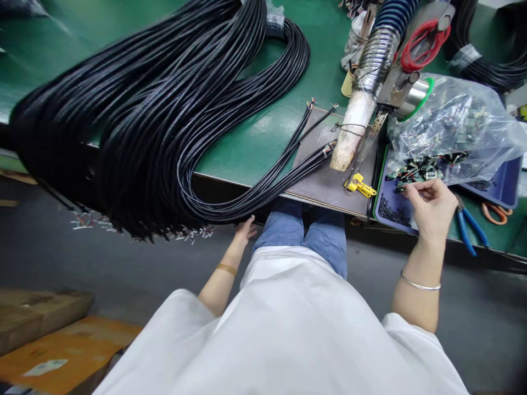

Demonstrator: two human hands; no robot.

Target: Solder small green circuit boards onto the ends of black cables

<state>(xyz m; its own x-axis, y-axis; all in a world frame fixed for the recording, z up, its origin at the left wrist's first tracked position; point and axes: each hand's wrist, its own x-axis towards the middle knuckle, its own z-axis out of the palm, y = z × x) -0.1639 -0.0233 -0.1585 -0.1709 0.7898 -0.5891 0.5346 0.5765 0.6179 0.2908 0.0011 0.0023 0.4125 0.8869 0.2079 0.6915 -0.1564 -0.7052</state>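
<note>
My right hand is over the blue parts tray, thumb and fingers pinched at the edge of a heap of small circuit boards. A small board appears to be between the fingertips, partly hidden. Small black parts lie in the tray's near left corner. My left hand is low at the table's front edge, just below a thick bundle of black cables. Its visible fingers look loosely extended, and some are hidden. Stripped cable ends with coloured wires rest on a grey board.
A duct hose and a soldering stand with a solder spool stand over the grey board. A yellow clip hangs below. Blue-handled pliers, orange-handled scissors and a clear plastic bag are at right. Cardboard boxes sit at lower left.
</note>
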